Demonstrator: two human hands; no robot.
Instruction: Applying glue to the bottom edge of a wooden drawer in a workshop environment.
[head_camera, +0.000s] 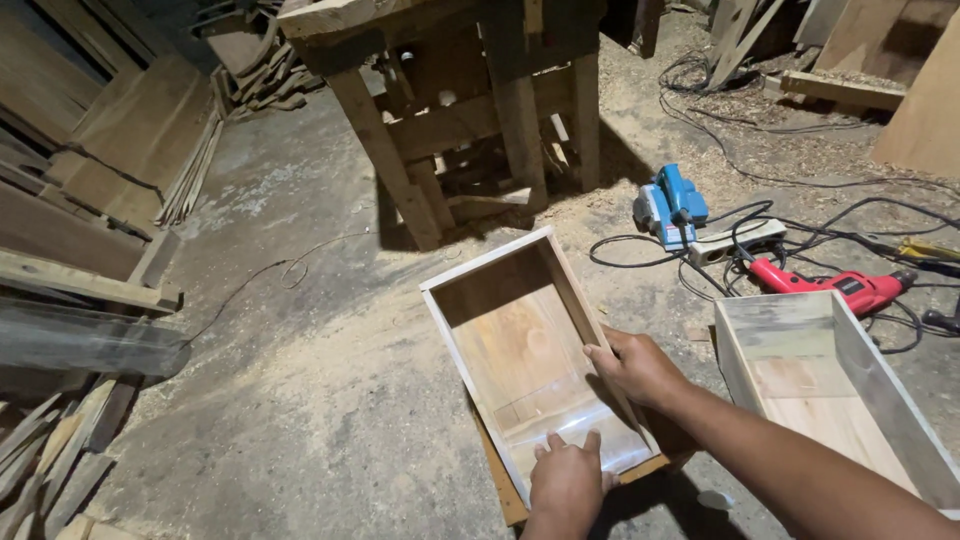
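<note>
An open wooden drawer box (497, 268) with white-painted edges lies on the dusty floor in front of me. My left hand (567, 483) rests flat on the near end of its plywood bottom, fingers spread. My right hand (634, 364) grips the box's right side wall, fingers curled over the top edge. A second, similar wooden box (792, 325) lies on the floor just right of my right forearm.
A wooden workbench (470, 110) stands beyond the box. A blue electric planer (668, 205), a power strip (735, 242), a red drill (845, 288) and tangled cables lie at the right. Planks and offcuts (90, 200) are stacked along the left. Sawdust covers the floor.
</note>
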